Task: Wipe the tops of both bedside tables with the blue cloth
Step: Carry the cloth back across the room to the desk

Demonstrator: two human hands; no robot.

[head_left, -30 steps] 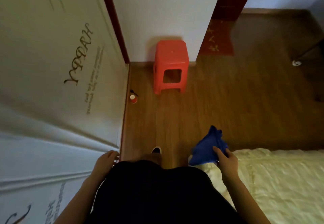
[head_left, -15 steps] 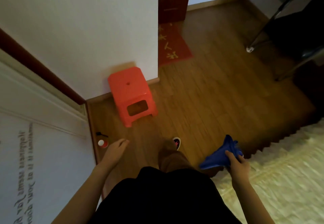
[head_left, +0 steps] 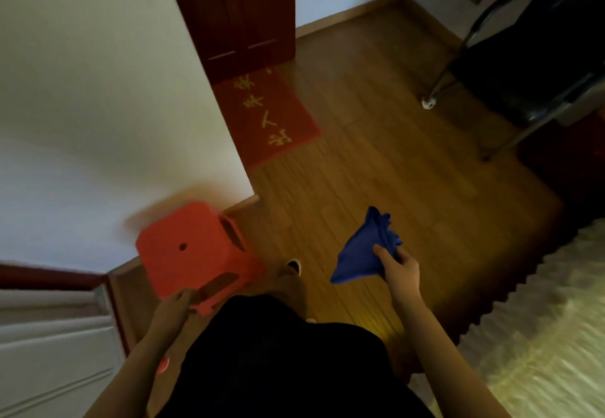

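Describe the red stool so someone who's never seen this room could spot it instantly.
Start at the white wall on the left and follow it down to where it meets the wooden floor. The red plastic stool stands there by the wall's corner, just ahead of the left hand. Unlike the flat red doormat farther off, it is boxy, with a small round hole in its top.

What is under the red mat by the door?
The red mat lies flat on the wooden floor, in front of the dark door. The wall hides its left edge. Whatever is right beneath it is covered.
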